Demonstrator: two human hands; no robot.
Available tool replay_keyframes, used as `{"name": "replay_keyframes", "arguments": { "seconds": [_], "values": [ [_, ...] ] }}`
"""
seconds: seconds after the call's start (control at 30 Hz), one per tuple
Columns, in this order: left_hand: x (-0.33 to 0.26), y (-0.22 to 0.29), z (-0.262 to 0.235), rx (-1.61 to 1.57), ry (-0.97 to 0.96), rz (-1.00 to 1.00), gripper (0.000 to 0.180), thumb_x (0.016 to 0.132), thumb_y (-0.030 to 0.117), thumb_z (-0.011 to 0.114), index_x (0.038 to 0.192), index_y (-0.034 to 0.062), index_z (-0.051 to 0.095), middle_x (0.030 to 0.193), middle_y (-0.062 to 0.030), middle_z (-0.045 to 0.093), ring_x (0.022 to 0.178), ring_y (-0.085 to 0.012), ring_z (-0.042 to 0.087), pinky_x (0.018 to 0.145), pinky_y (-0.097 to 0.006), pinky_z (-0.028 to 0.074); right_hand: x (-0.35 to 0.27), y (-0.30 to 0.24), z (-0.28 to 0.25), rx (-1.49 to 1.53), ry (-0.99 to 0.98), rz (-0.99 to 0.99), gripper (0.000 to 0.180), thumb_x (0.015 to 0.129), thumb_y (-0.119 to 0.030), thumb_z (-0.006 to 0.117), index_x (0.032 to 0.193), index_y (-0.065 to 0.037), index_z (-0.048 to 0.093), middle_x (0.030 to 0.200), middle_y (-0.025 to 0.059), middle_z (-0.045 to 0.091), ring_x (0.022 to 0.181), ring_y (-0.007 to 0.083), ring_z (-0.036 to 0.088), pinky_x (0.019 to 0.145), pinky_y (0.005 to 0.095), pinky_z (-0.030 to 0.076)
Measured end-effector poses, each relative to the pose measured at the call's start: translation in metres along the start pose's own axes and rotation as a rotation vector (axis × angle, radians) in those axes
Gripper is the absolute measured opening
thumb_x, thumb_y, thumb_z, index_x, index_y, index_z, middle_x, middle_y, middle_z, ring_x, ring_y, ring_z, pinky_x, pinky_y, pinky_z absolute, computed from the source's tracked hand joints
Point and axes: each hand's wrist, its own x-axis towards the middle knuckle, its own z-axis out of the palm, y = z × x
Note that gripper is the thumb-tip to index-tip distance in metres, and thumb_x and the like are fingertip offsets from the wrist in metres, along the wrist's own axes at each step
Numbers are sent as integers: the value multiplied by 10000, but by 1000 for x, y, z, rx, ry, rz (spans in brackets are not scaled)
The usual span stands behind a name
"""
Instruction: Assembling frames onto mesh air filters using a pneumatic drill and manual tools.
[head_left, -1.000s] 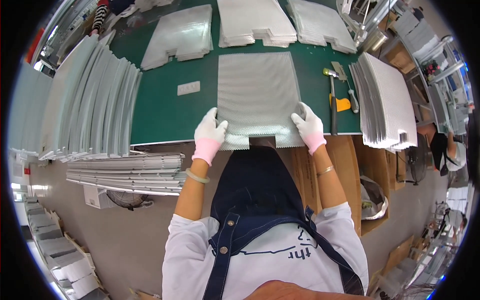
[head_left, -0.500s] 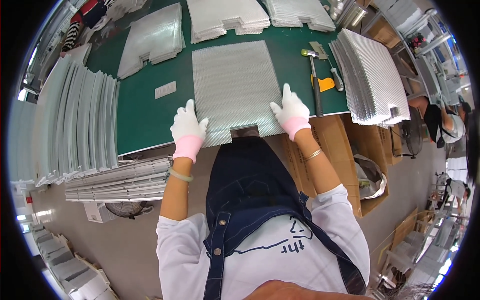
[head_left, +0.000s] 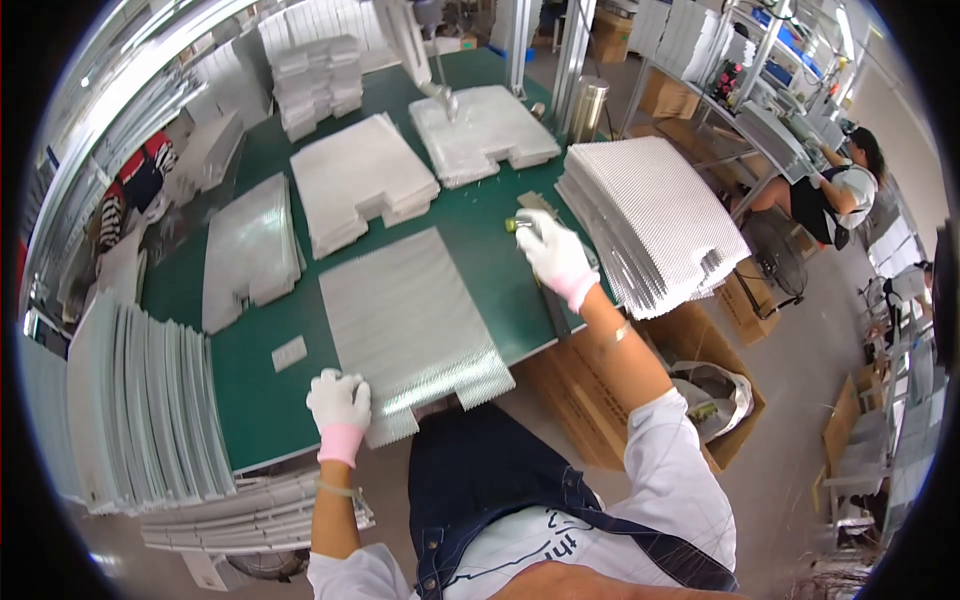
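A rectangular silver mesh sheet (head_left: 400, 310) with a notch in its near edge lies before me, overhanging the table's front edge. At its near left edge rests my left hand (head_left: 340, 402), white-gloved with a pink cuff. Its fingers are loosely bent and hold nothing. My right hand (head_left: 553, 254), gloved alike, is over the hammer (head_left: 556, 315), fingers curled around its shaft just below the yellow-green head. It hides most of the shaft and the tools beside it. A pale flat tool (head_left: 537, 204) shows past the fingers.
Stacked mesh sheets (head_left: 650, 215) stand at the right, and notched stacks (head_left: 360, 180) lie farther back. Many thin pale panels (head_left: 150, 400) stand on edge at the left. A small clear plate (head_left: 289, 353) lies nearby. Below the right edge is an open cardboard box (head_left: 600, 400); another person (head_left: 845, 190) sits beyond.
My right hand has left the sheet's right side and moved forward and right onto the hammer. My left hand stays by the left edge, fingers more bent. The view has swung right and up.
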Motion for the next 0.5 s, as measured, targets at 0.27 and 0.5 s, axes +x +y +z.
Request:
{"name": "replay_keyframes", "arguments": {
  "seconds": [0.27,0.5],
  "values": [
    [3,6,1,-7,5,-93,208,664,303,742,724,111,690,953,-101,571,953,-290,513,809,-420,387,186,47,18,-861,90,-7,483,773,-415,620,1091,-56,561,1083,136,571,1064,305,506,889,404,431],
    [13,11,-8,46,-127,-123,295,642,298,763,822,88,661,1029,-97,545,1012,-277,484,879,-413,358,258,86,25,-872,-256,387,696,785,-523,560,1273,-35,467,1290,189,515,1227,307,456,1011,410,297]
  ]
}}
